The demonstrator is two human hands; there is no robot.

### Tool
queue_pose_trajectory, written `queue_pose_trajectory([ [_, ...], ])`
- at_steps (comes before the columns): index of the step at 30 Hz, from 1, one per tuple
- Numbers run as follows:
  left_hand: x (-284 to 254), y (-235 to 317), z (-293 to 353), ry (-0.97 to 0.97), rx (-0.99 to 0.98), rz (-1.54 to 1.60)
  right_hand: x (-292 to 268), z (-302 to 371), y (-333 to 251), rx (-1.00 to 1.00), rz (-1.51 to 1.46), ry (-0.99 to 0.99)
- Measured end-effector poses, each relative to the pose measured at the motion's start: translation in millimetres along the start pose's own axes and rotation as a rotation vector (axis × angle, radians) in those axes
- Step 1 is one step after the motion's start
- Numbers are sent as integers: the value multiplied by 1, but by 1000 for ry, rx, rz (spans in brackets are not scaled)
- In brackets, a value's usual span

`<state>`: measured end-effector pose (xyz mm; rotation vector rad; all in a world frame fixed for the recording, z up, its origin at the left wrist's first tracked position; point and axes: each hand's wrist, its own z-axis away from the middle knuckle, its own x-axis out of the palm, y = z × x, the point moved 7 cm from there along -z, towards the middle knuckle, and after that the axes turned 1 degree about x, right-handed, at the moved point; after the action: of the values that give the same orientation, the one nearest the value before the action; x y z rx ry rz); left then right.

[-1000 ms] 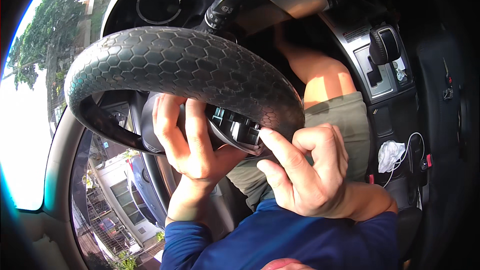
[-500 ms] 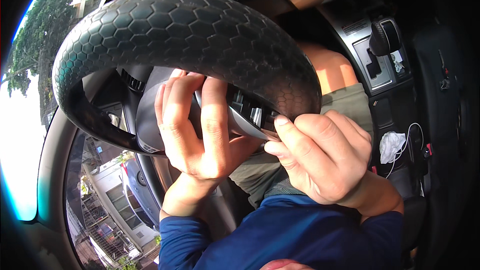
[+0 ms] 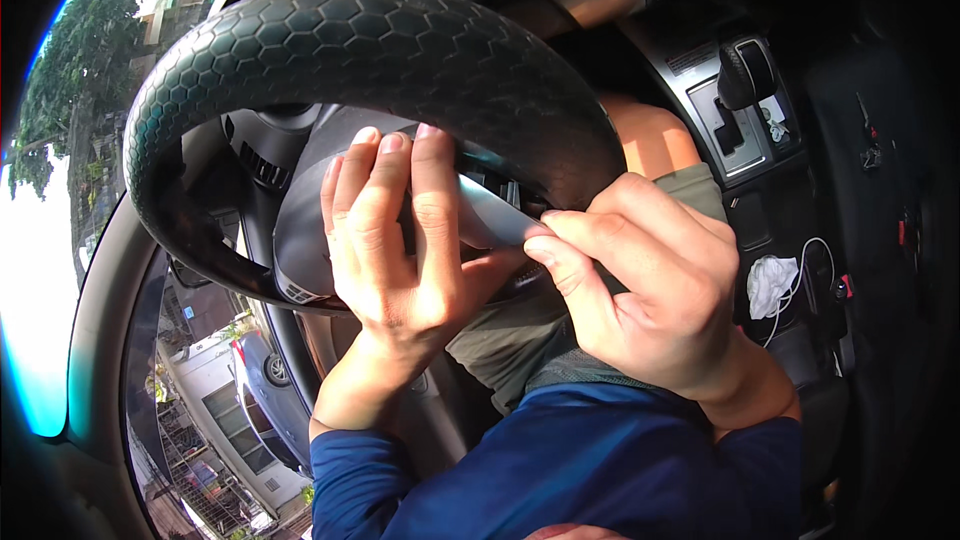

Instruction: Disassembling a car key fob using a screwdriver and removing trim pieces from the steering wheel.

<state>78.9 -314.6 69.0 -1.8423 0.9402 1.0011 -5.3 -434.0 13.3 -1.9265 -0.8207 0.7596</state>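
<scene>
A black steering wheel (image 3: 345, 45) with a hexagon-patterned rim stands in front of me. My left hand (image 3: 408, 265) lies over its dark hub (image 3: 302, 215), fingers stretched and spread, the thumb reaching toward a curved silver trim piece (image 3: 492, 215). On the trim's right end, the thumb and forefinger of my right hand (image 3: 655, 285) are pinched together. The silver piece looks raised from the spoke, and dark inner parts show in the gap behind it. The rim and fingers hide part of that opening.
To the right, a gear lever (image 3: 745, 75) stands on the centre console. A white cloth-like bundle (image 3: 772, 285) with a cable lies behind it. The driver's door and window are at left, with a parked car (image 3: 265, 390) outside. My legs are under the wheel.
My right hand has shifted slightly left and turned, its pinch now at the trim's end. The silver trim shows a broader face. My left hand stays on the hub, and the view has shifted a little.
</scene>
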Motion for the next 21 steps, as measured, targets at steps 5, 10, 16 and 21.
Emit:
queue_pose_trajectory([
  [5,2,2,0,25,27,-20,-3,0,9,52,-160,108],
  [10,3,-3,4,64,56,-118,-3,-4,8,133,-167,70],
  [16,6,-4,0,90,86,-120,1,-5,9,138,-140,78],
  [21,6,-5,2,38,11,-102,-2,-3,11,204,-137,148],
])
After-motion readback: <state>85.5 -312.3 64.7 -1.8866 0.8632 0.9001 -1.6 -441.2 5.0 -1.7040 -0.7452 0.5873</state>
